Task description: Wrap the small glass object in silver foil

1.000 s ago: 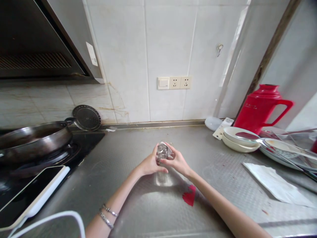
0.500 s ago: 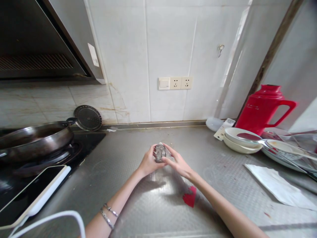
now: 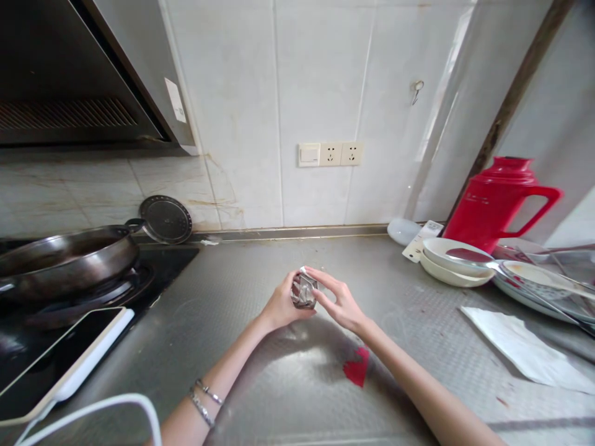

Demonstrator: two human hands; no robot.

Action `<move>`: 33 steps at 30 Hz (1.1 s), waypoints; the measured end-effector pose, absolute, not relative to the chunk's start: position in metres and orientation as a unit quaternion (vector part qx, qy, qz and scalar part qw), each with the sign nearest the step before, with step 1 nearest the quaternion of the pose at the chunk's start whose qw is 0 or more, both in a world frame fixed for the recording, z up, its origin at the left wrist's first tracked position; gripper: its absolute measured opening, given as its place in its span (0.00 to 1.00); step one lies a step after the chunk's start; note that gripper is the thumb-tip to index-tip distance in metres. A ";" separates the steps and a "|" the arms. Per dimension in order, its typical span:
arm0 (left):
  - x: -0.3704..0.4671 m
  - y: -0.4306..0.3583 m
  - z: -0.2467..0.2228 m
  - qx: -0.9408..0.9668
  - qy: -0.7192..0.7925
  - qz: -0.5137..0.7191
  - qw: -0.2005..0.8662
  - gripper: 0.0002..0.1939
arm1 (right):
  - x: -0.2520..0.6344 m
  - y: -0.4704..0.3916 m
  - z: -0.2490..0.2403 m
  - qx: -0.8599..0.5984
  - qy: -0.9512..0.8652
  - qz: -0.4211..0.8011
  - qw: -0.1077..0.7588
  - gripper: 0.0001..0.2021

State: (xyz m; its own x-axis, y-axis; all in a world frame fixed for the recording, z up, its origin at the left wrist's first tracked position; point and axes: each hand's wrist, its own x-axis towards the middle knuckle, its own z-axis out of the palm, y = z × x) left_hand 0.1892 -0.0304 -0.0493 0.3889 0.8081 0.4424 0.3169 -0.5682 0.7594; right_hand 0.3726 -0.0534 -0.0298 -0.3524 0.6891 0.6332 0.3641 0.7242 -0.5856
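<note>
A small, clear, faceted glass jar [image 3: 304, 292] is held above the middle of the counter. Wrapped round its left side and base is my left hand [image 3: 281, 307], with two bracelets on that wrist. My right hand [image 3: 341, 303] grips it from the right, thumb at the side and fingers at the top edge. A small white bit shows by those fingertips; its kind I cannot make out. The fingers hide part of the glass. On the counter below lies a torn red piece [image 3: 357, 367] with a jagged edge.
At left, a metal pan [image 3: 69, 260] sits on the black stove, with a phone [image 3: 60, 365] and white cable in front. To the right stand a red thermos [image 3: 493, 204], stacked bowls [image 3: 453, 272], plates and a white tissue [image 3: 525, 347] on the metal counter [image 3: 223, 291].
The glass jar has turned a little in my left hand. My right thumb has shifted up along its side, and the right hand sits slightly farther right.
</note>
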 end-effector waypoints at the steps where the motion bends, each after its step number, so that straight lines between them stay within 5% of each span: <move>1: 0.189 -0.030 -0.049 0.775 0.362 0.423 0.299 0.44 | 0.373 -0.053 -0.030 -0.333 -0.798 0.176 0.471 0.21; 8: 0.189 -0.031 -0.045 0.772 0.351 0.432 0.307 0.38 | 0.371 -0.058 -0.028 -0.264 -0.827 0.142 0.476 0.21; 18: 0.191 -0.027 -0.052 0.751 0.366 0.430 0.342 0.42 | 0.370 -0.053 -0.031 -0.342 -0.791 0.146 0.485 0.19; 26: 0.191 -0.026 -0.052 0.769 0.357 0.450 0.281 0.35 | 0.364 -0.057 -0.033 -0.274 -0.878 0.043 0.390 0.26; 33: 0.194 -0.029 -0.049 0.755 0.394 0.442 0.282 0.37 | 0.369 -0.054 -0.031 -0.284 -0.851 0.047 0.440 0.23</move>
State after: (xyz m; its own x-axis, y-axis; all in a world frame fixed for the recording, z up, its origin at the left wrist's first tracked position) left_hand 0.1939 -0.0288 -0.0494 0.2988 0.8436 0.4461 0.3457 -0.5314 0.7734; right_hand 0.3690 -0.0540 -0.0311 -0.4519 0.5242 0.7218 0.4408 0.8347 -0.3302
